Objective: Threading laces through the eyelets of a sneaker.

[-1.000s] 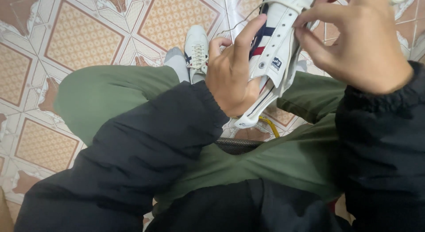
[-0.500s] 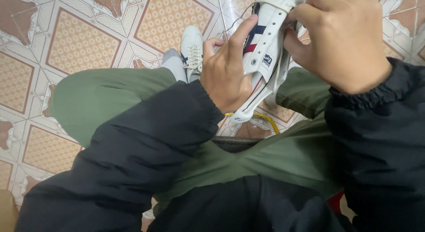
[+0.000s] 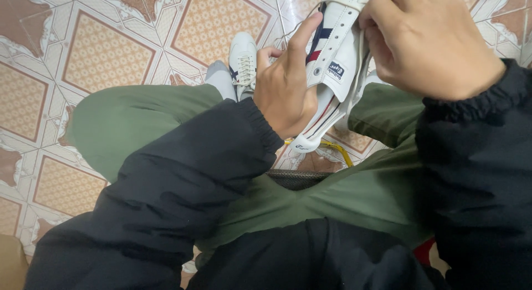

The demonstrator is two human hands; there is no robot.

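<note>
Head view: seated person, green trousers (image 3: 354, 196), dark jacket sleeves. Left hand (image 3: 285, 93) cups a white shoe (image 3: 332, 74) from its side, index finger laid up along the eyelet row — a brace, so the shoe stays tilted heel-down above the lap. Right hand (image 3: 426, 40) is closed over the shoe's top, fingers curled at the lace (image 3: 363, 57); what they pinch is hidden. Second shoe (image 3: 244, 60) sits on the foot, on the tiled floor (image 3: 100, 57), just beside the left hand.

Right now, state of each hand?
Left hand: closed around the white sneaker, gripping its side.
Right hand: fingers curled at the sneaker's lace area; whether it pinches a lace cannot be told.
</note>
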